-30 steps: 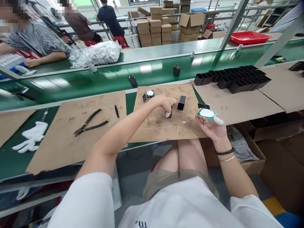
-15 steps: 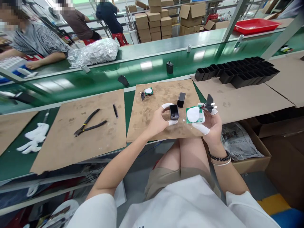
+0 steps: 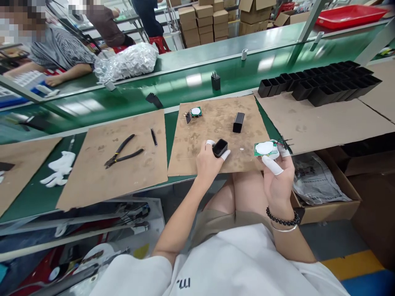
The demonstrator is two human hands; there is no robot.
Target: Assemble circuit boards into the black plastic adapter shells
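My left hand (image 3: pixel 210 162), with white finger covers, grips a black open-ended case (image 3: pixel 220 148) above the front of the middle cardboard sheet (image 3: pixel 212 123). Off to the right, my right hand (image 3: pixel 279 176) holds a green circuit board (image 3: pixel 266 148) with a round white pad on top; its wires and dark plug piece (image 3: pixel 285 144) stick out at the fingertips. Another black case (image 3: pixel 238 122) lies on the sheet between and beyond my hands. Near the sheet's back left lies a second board (image 3: pixel 196 112) with its plug piece (image 3: pixel 188 118).
Pliers (image 3: pixel 123 152) and a black pen-like tool (image 3: pixel 153 137) lie on the left cardboard. Rows of black cases (image 3: pixel 324 84) stand at the right. Behind runs a green belt (image 3: pixel 179 88) carrying small parts. A newspaper-lined box (image 3: pixel 327 209) sits low right. A person works at back left.
My hands have moved apart, the right one going right with the board. My left hand has turned, tilting its case. The whole view has shifted slightly.
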